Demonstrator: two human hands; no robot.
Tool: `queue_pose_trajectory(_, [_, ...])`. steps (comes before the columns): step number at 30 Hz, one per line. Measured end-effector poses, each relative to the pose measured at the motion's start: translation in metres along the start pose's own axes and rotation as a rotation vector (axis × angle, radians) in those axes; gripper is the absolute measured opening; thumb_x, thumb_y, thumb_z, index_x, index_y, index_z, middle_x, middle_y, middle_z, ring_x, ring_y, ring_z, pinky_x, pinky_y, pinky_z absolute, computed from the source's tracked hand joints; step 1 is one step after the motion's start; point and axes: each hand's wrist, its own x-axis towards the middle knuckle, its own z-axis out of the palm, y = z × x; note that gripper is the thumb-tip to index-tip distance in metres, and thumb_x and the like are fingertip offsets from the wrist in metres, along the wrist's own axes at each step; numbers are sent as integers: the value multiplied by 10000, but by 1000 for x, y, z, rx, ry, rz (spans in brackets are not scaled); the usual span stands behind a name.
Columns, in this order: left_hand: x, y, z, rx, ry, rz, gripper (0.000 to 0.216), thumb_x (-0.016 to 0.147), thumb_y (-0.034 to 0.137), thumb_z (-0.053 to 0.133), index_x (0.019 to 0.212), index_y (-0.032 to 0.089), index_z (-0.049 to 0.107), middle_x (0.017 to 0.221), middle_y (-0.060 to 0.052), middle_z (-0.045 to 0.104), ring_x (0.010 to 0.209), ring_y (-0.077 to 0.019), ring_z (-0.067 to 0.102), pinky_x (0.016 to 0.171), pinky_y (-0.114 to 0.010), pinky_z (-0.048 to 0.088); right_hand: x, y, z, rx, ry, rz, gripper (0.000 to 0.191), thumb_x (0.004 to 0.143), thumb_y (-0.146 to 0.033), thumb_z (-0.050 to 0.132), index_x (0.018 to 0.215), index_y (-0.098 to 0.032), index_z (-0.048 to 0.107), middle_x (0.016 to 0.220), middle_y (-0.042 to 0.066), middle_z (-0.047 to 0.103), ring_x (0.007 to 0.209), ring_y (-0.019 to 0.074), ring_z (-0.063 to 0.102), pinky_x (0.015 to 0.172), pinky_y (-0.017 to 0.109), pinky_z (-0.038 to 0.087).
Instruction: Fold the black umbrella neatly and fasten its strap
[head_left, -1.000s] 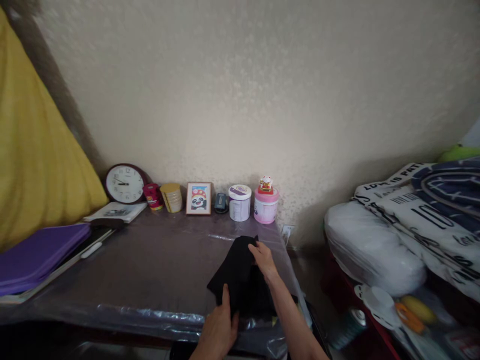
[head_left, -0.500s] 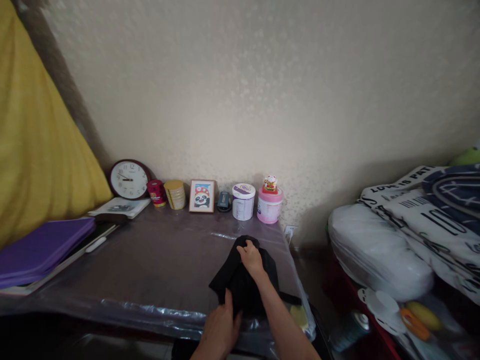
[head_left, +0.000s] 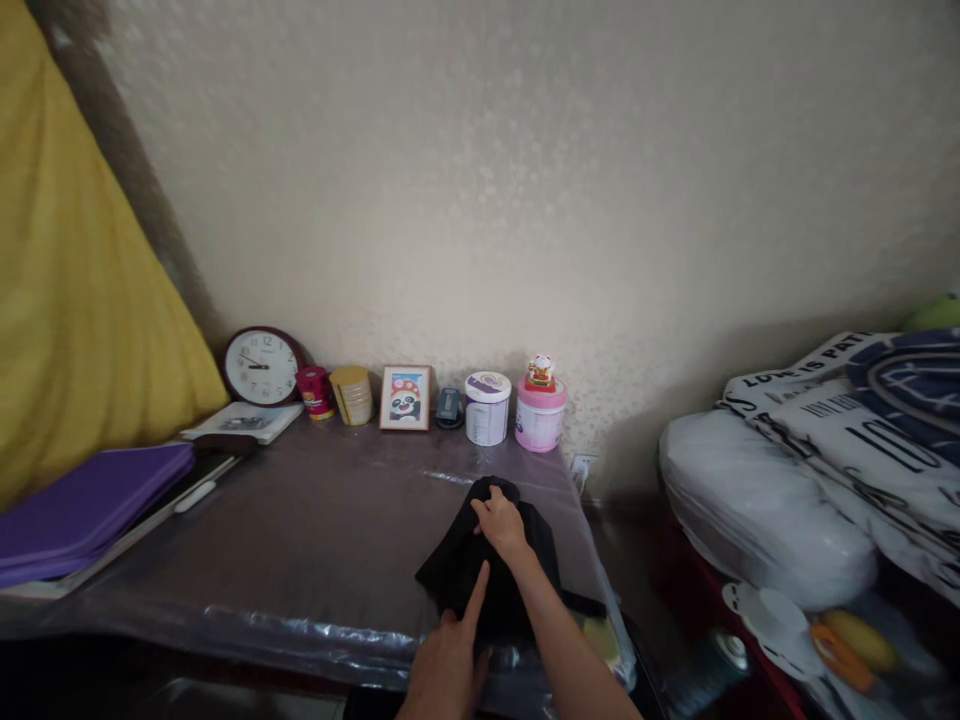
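A folded black cloth piece (head_left: pixel 457 550), with a strap-like strip (head_left: pixel 583 603) at its right, lies near the front right corner of the table. What kind of article it is I cannot make out. My right hand (head_left: pixel 501 522) is closed on the upper part of the cloth, fingertips pinched together. Below it, my left hand (head_left: pixel 446 660) lies at the cloth's near edge. Its index finger stretches forward over the fabric, while the other fingers are bent and partly hidden. My right forearm covers part of the cloth.
Along the wall stand a clock (head_left: pixel 262 367), a red can (head_left: pixel 315 393), a picture frame (head_left: pixel 405 398), a purple-white tub (head_left: pixel 487 410) and a pink tub (head_left: pixel 540 420) topped by a cat figurine (head_left: pixel 541 372). Purple folders (head_left: pixel 97 510) lie left. Bedding (head_left: pixel 765 500) is piled right.
My left index finger has stretched forward and to the right over the cloth. My right hand keeps its grip at the top. The view has shifted slightly.
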Motion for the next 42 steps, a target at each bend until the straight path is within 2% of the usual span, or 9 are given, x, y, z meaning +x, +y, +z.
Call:
queue_pose_trajectory(5, [8,-3,6,-8,17,1,691,810,185,372,1370,242,-28,980,-82,631,861,-186,606,708,-255,400,-20,2,-7,149,-74,-260,313,840,-227,399,1135,-151,473,684,3,675,693,136,628,661,227,439])
queue_pose_trajectory(10, [8,-9,10,-43,22,7,662,824,194,334,1376,165,-32,1016,-89,622,881,-174,594,749,-249,390,-67,15,-19,128,-18,-642,253,882,-235,364,1001,-231,587,877,13,657,856,128,579,826,273,420])
queue_pose_trajectory(14, [10,-11,13,-51,20,2,667,830,203,330,1374,137,-51,1046,-106,612,876,-166,595,734,-236,385,-80,29,-21,66,-19,-774,278,885,-217,362,1074,-220,565,1058,37,616,1056,149,494,940,328,369])
queue_pose_trajectory(20, [11,-10,12,-107,3,-22,695,831,221,314,1357,123,-129,1046,-104,617,841,-172,609,677,-234,389,-35,43,-16,-92,3,-704,288,875,-287,399,1118,-253,550,1221,31,529,1203,159,379,1035,407,227])
queue_pose_trajectory(28, [9,-8,8,-121,-48,-99,712,828,240,348,1362,104,-104,1007,-110,634,882,-181,601,724,-245,388,45,55,-16,-210,116,-464,304,879,-229,368,1121,-194,550,1205,59,544,1176,167,411,1004,386,255])
queue_pose_trajectory(32, [9,-7,7,-125,-50,-111,705,831,234,351,1363,92,-89,1016,-109,629,889,-173,597,733,-229,384,17,42,-21,-167,231,-430,317,882,-252,366,1126,-159,545,1230,93,517,1208,189,373,1013,396,235])
queue_pose_trajectory(35, [8,-7,7,-101,-40,-107,675,841,247,330,1368,87,-60,1010,-118,629,874,-184,602,719,-241,389,-25,31,-17,-91,38,-684,298,872,-316,402,1105,-222,563,1209,36,541,1210,157,367,1031,360,216])
queue_pose_trajectory(37, [8,-8,7,-95,-38,-111,658,843,259,322,1372,93,-32,993,-123,634,862,-194,608,711,-253,393,-37,29,-11,-85,-62,-743,257,876,-307,397,1016,-280,610,1118,-14,604,1184,135,396,1048,369,170])
queue_pose_trajectory(42, [12,-14,11,-212,-25,-80,716,816,233,389,1372,119,-47,991,-88,644,908,-161,603,736,-213,394,4,43,-9,-136,152,-435,289,849,-226,412,1093,-229,567,1206,42,544,1190,177,390,1026,421,192])
